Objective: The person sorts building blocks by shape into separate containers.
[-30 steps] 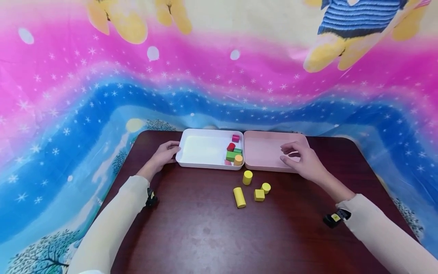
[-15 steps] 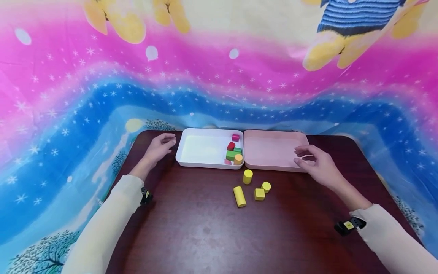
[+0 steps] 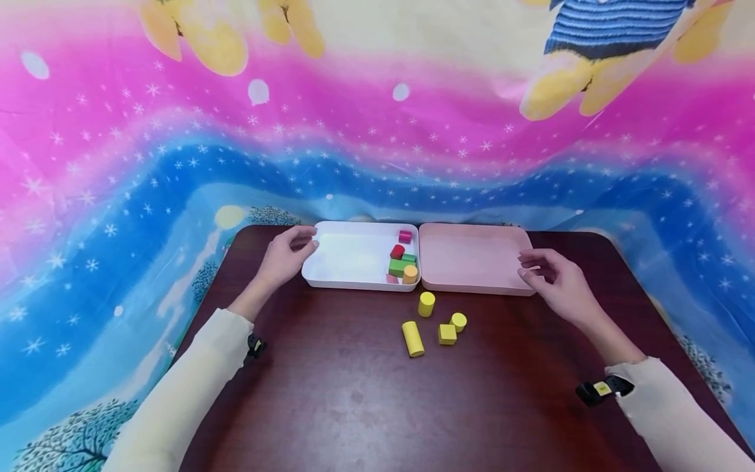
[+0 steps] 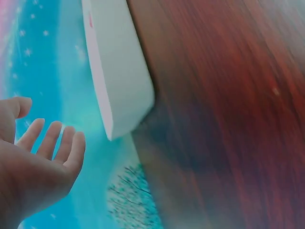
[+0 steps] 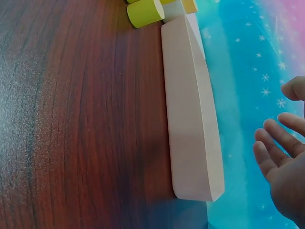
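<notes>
My left hand (image 3: 287, 254) is raised at the left end of the white tray (image 3: 348, 255), fingers loosely bent and holding nothing. At the right end of the pink tray (image 3: 472, 259) hovers my right hand (image 3: 559, 282), thumb and fingers apart. In the wrist views, the left hand (image 4: 47, 157) and right hand (image 5: 286, 162) look apart from the tray walls. Blocks gather in the white tray's right end: a magenta block (image 3: 405, 236), a red block (image 3: 398, 251), green blocks (image 3: 398, 267), a small pink piece and an orange cylinder (image 3: 409, 274).
Before the trays, on the dark wooden table (image 3: 354, 400), are an upright yellow cylinder (image 3: 426, 304), a lying yellow cylinder (image 3: 413, 339), a yellow cube (image 3: 447, 335) and a short yellow cylinder (image 3: 458, 321). A patterned cloth (image 3: 330, 131) hangs behind the table.
My left hand let go of the white tray's left edge, drew back left, then came rightward over its corner. My right hand moved right, from over the pink tray to its right end.
</notes>
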A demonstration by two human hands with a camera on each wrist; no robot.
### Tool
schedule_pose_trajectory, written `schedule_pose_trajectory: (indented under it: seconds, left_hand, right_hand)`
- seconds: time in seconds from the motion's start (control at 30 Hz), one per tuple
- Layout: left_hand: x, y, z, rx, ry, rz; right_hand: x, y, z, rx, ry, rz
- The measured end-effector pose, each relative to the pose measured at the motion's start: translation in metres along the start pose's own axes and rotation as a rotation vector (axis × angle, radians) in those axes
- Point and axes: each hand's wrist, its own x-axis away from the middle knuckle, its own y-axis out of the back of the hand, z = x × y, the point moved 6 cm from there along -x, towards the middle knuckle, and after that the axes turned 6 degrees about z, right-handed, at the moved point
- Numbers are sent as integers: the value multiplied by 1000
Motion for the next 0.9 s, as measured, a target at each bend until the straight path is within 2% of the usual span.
schedule_pose_trajectory:
  seconds: [0.2,0.33,0.73,0.9]
  left_hand:
    - [10,-23,-33,-42,-70,69]
    - [16,-40,-47,-54,-100,120]
    - [37,-93,-73,-52,-185,265]
    - [49,-115,-81,-84,-246,322]
  right_hand:
    - [4,2,-1,-12,-6,-17]
    - [6,3,-4,-12,1,-22]
    - [7,8,-32,24,-67,-53]
    - [4,8,-44,42,-106,-71]
